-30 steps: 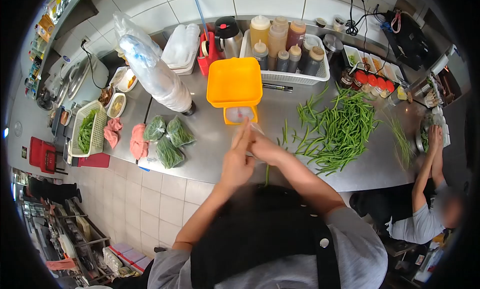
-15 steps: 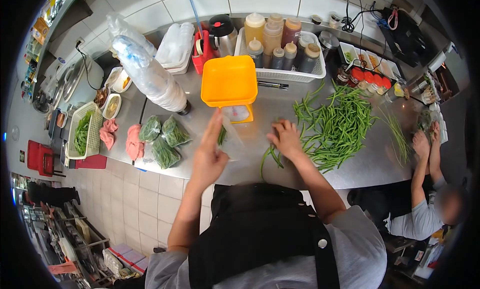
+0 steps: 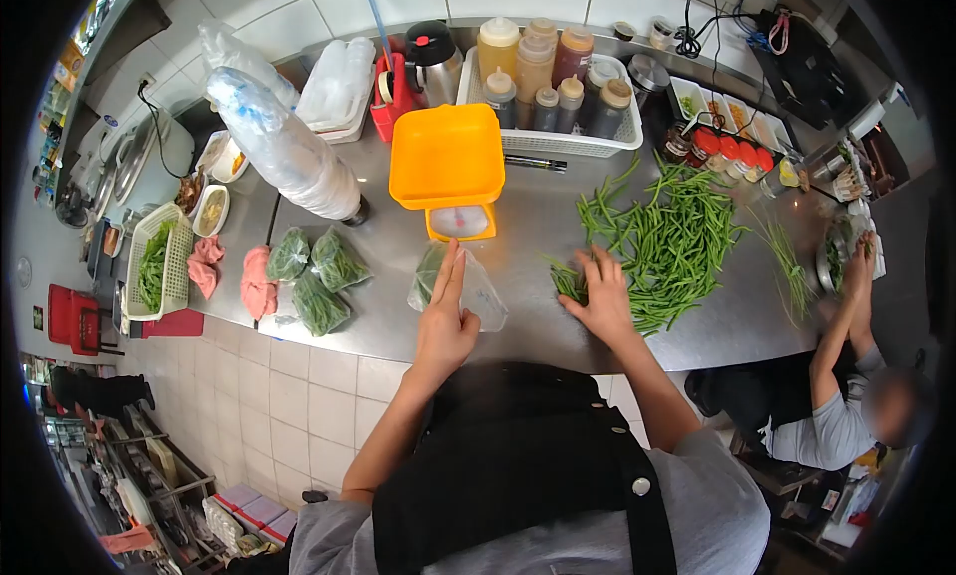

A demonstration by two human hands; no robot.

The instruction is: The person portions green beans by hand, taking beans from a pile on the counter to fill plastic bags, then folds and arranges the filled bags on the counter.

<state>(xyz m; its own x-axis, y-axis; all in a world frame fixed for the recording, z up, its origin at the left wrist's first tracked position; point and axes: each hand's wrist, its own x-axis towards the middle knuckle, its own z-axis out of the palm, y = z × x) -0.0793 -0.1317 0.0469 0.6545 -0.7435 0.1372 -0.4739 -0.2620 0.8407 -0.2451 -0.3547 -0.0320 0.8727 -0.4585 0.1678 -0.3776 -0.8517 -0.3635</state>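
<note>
My left hand [image 3: 447,321] is on a clear plastic bag [image 3: 481,294] with some green inside, its index and middle fingers stretched out together. My right hand [image 3: 603,298] is spread over the left edge of a large heap of green beans [image 3: 677,241], its fingers apart and touching a few beans. An orange scale [image 3: 447,157] with a square tray stands beyond the bag, its dial facing me. Three filled bags of greens [image 3: 322,305] lie to the left of my left hand.
Pink cloths [image 3: 258,281] and a basket of greens [image 3: 159,266] are at the left. Behind the scale stand a red container [image 3: 394,102] and a basket of sauce bottles [image 3: 558,137]. A co-worker's hands [image 3: 858,266] are over a bowl at the right.
My hands, close together a second ago, have come apart. My right hand has moved right to the beans, and loose beans now lie against the heap. The bag lies flatter on the table.
</note>
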